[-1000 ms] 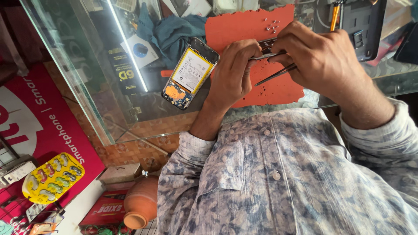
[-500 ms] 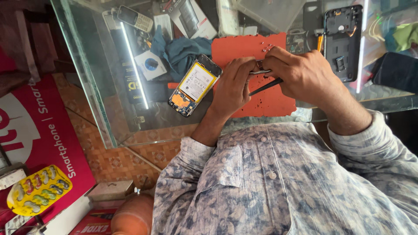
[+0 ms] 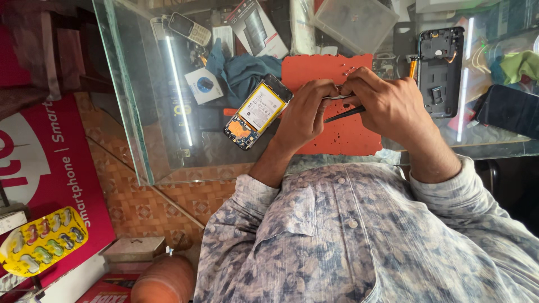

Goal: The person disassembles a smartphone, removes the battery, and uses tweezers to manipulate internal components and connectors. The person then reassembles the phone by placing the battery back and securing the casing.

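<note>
Both my hands meet over a red work mat (image 3: 337, 137) on a glass counter (image 3: 157, 112). My left hand (image 3: 303, 112) pinches a small silvery metal piece (image 3: 335, 97) at its fingertips. My right hand (image 3: 390, 104) is closed around a thin black tool (image 3: 343, 114) whose tip points left under the left fingers. An opened phone (image 3: 258, 109), with its pale yellow battery showing, lies on the glass just left of my left hand. Tiny screws dot the mat near my fingers.
A black phone frame (image 3: 441, 70) and an orange-handled screwdriver (image 3: 414, 66) lie right of the mat, with a dark phone (image 3: 508, 109) beyond them. Behind the mat are a teal cloth (image 3: 244, 70), a keypad phone (image 3: 190, 28) and a clear plastic box (image 3: 353, 22). A yellow blister pack (image 3: 42, 241) sits at lower left.
The view has shifted, so more of the counter's far side shows. My hands stay pressed together over the red mat with the same things in them.
</note>
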